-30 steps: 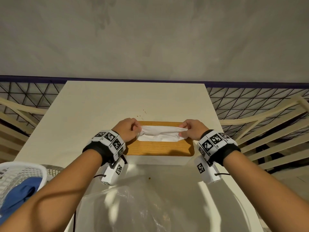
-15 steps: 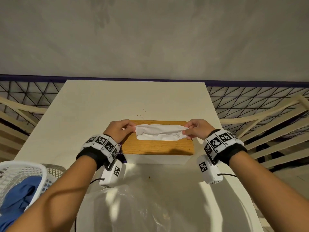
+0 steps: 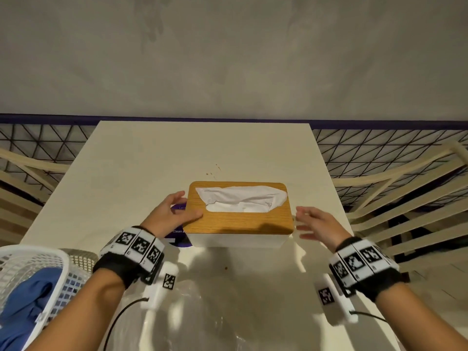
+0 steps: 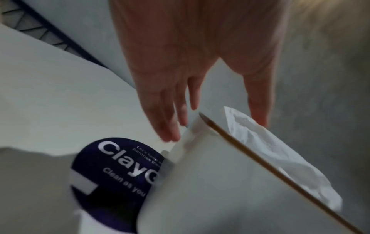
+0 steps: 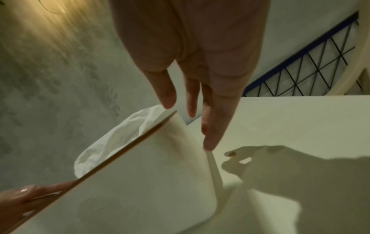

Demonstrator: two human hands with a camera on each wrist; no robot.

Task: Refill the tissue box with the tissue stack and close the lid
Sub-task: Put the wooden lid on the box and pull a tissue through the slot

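The white tissue box (image 3: 235,239) stands mid-table with its wooden lid (image 3: 238,220) seated flat on top. A crumpled white tissue (image 3: 240,198) sticks up through the lid's slot. My left hand (image 3: 174,212) is at the box's left end, with its thumb lying on the lid's near-left corner and straight fingers (image 4: 170,126) beside the end wall. My right hand (image 3: 316,224) hovers open and blurred just right of the box, and its straight fingers (image 5: 210,134) are close to the end wall. The tissue (image 5: 116,137) rises above the lid edge in the right wrist view.
A round purple sticker (image 3: 178,234) lies on the cream table (image 3: 202,153), partly under the box's left end. Clear plastic wrap (image 3: 190,317) lies near the front edge. A white basket with blue cloth (image 3: 30,287) sits at lower left. Slatted railings flank the table.
Both hands let go of the tissue they were pinching at its two ends. They moved outward to the box's ends, and the tissue now rests loosely in the slot.
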